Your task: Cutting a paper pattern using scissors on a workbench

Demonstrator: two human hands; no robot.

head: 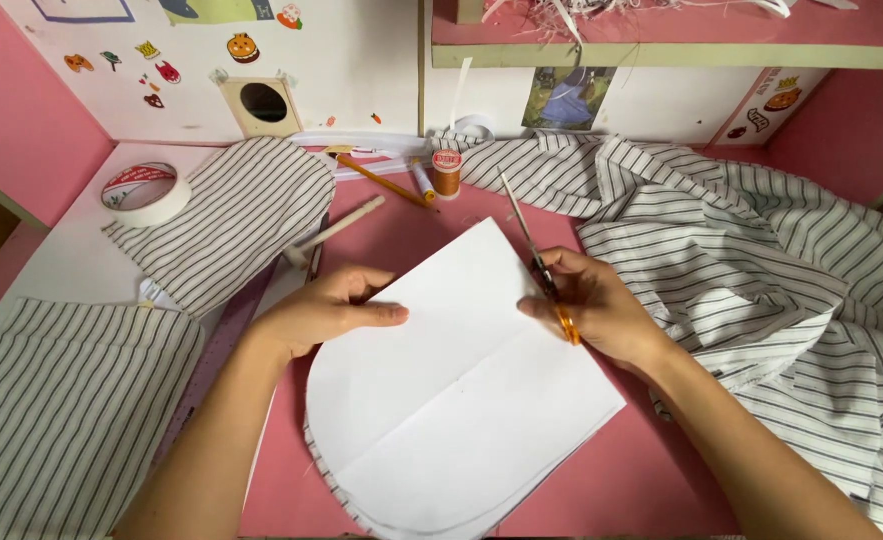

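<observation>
A pink tabletop [441, 215] carries a white paper pattern [461, 390] at centre, over striped fabric. The left hand [326, 310] presses it at 9 o'clock, fingers together. The right hand [591, 305], at 3 o'clock, grips orange-handled scissors [539, 262]. A tape roll [144, 193] sits at 10 o'clock.

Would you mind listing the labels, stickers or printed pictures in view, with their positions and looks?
Thread spool label: round, white with red print, atop an orange spool at the desk's back edge.
Tape roll: far left, whitish ring with red print on its inner core.
Cartoon stickers: colourful small shapes on the white back panel, upper left.
Photo: rectangular, bluish-green, under the shelf.
</observation>
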